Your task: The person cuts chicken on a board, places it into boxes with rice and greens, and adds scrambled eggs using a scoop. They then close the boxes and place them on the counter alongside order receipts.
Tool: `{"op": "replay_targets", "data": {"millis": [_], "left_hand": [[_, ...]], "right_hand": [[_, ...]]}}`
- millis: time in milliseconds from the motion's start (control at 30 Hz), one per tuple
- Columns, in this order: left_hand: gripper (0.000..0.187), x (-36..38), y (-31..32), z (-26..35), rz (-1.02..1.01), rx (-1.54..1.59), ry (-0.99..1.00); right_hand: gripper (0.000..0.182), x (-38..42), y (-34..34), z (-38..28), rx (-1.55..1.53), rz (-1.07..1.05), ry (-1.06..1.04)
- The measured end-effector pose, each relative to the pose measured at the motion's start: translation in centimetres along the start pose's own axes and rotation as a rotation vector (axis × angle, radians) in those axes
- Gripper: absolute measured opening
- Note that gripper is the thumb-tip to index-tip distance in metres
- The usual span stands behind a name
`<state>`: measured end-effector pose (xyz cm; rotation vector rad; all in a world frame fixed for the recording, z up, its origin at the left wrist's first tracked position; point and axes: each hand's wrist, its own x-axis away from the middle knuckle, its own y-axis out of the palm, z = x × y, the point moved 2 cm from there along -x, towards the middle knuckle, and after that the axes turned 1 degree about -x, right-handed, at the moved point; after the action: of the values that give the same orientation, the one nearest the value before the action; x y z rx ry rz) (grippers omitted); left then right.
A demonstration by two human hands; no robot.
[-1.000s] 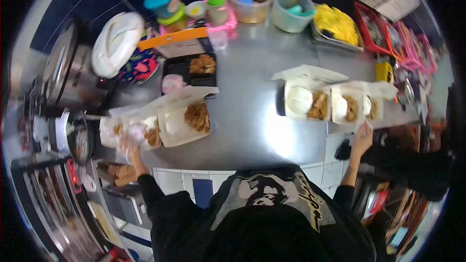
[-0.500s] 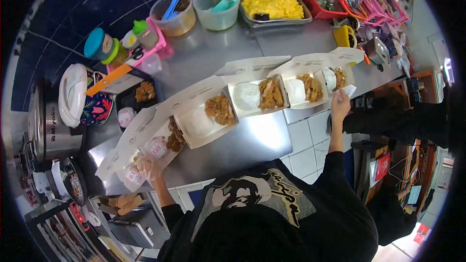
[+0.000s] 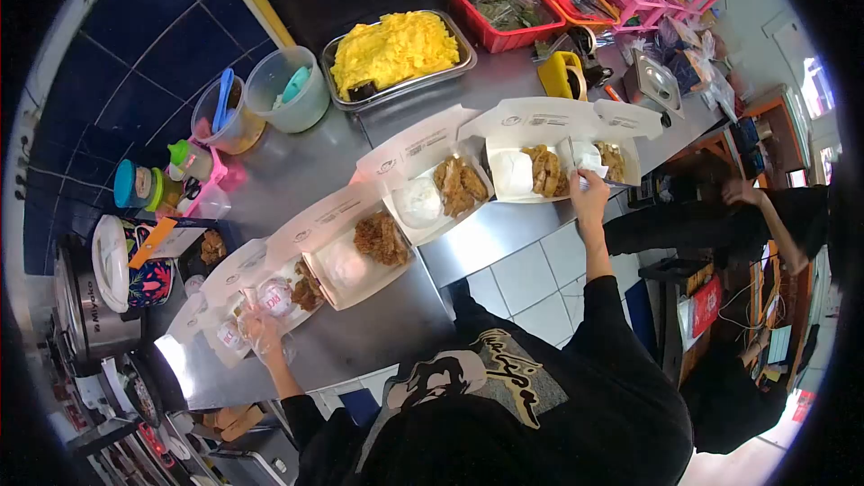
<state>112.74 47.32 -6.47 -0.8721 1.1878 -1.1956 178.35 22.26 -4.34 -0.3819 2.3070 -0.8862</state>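
Note:
My right hand (image 3: 589, 198), bare, pinches a white tissue (image 3: 590, 160) over the near left side of the rightmost open food box (image 3: 630, 171), beside its fried chicken (image 3: 611, 160). My left hand (image 3: 264, 335), in a clear plastic glove, is lowered into the leftmost box (image 3: 236, 356), its fingers bunched; what they hold is hard to make out. Next to it lie a wrapped rice ball with red print (image 3: 274, 297) and a smaller wrapped one (image 3: 229, 334). Between my hands, open boxes in a row hold white rice (image 3: 419, 202) and fried chicken (image 3: 381, 238).
Behind the boxes stand a metal tray of yellow food (image 3: 396, 54), two plastic tubs (image 3: 301, 112) with spoons and a red basket (image 3: 499, 27). A rice cooker (image 3: 94, 306) is at the left. Another person's arm (image 3: 778, 225) shows at the right.
My view has shifted, so the counter items sit further left. My right hand has moved the tissue from the rightmost box's outer edge to its left side. My left hand stays at the leftmost box.

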Motion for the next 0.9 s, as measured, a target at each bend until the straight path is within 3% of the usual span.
{"op": "replay_targets", "data": {"millis": [133, 367, 467, 567, 633, 700, 733, 767, 800, 833, 867, 900], "left_hand": [[0.032, 0.6, -1.2, 4.1, -0.026, 0.184, -0.071], [0.040, 0.0, -1.3, 4.6, -0.015, 0.169, -0.095], [0.029, 0.1, -1.7, 4.8, 0.033, 0.254, -0.017], [0.030, 0.7, -2.4, 5.1, -0.077, 0.190, -0.165], [0.030, 0.7, -3.2, 6.5, 0.249, -0.051, 0.083], [0.035, 1.3, -6.3, 10.9, 0.322, -0.134, 0.205], [0.037, 2.6, -5.7, 12.0, 0.272, 0.006, 0.287], [0.039, 3.9, -5.1, 13.3, 0.217, 0.146, 0.367], [0.035, 4.9, -6.0, 16.6, -0.102, 0.304, 0.387], [0.029, 6.2, -6.1, 18.9, -0.067, 0.275, 0.578], [0.024, 7.1, -6.0, 20.6, -0.033, 0.245, 0.774], [0.024, 7.3, -5.3, 21.2, -0.035, 0.243, 0.772]], "right_hand": [[0.017, -0.8, -2.0, 2.4, -0.047, -0.019, -0.020], [0.012, 0.2, -2.7, 2.3, -0.100, -0.052, -0.133], [0.013, 0.3, -3.0, 2.5, -0.109, -0.071, -0.131], [0.018, 0.3, -3.8, 2.3, -0.038, -0.118, -0.084], [0.020, 0.8, -5.1, 0.0, -0.045, 0.044, -0.029], [0.022, 2.2, -5.6, -3.3, -0.238, 0.113, 0.045], [0.026, 3.5, -5.7, -5.0, -0.419, 0.192, 0.136], [0.028, 5.3, -5.6, -7.3, -0.443, 0.081, 0.091], [0.027, 7.3, -4.8, -9.9, -0.559, -0.058, 0.233], [0.030, 9.5, -3.9, -12.9, -0.704, -0.184, 0.206], [0.034, 11.7, -3.0, -16.1, -0.572, -0.315, 0.012], [0.037, 13.6, -3.3, -19.8, -0.507, -0.692, 0.293]]}}
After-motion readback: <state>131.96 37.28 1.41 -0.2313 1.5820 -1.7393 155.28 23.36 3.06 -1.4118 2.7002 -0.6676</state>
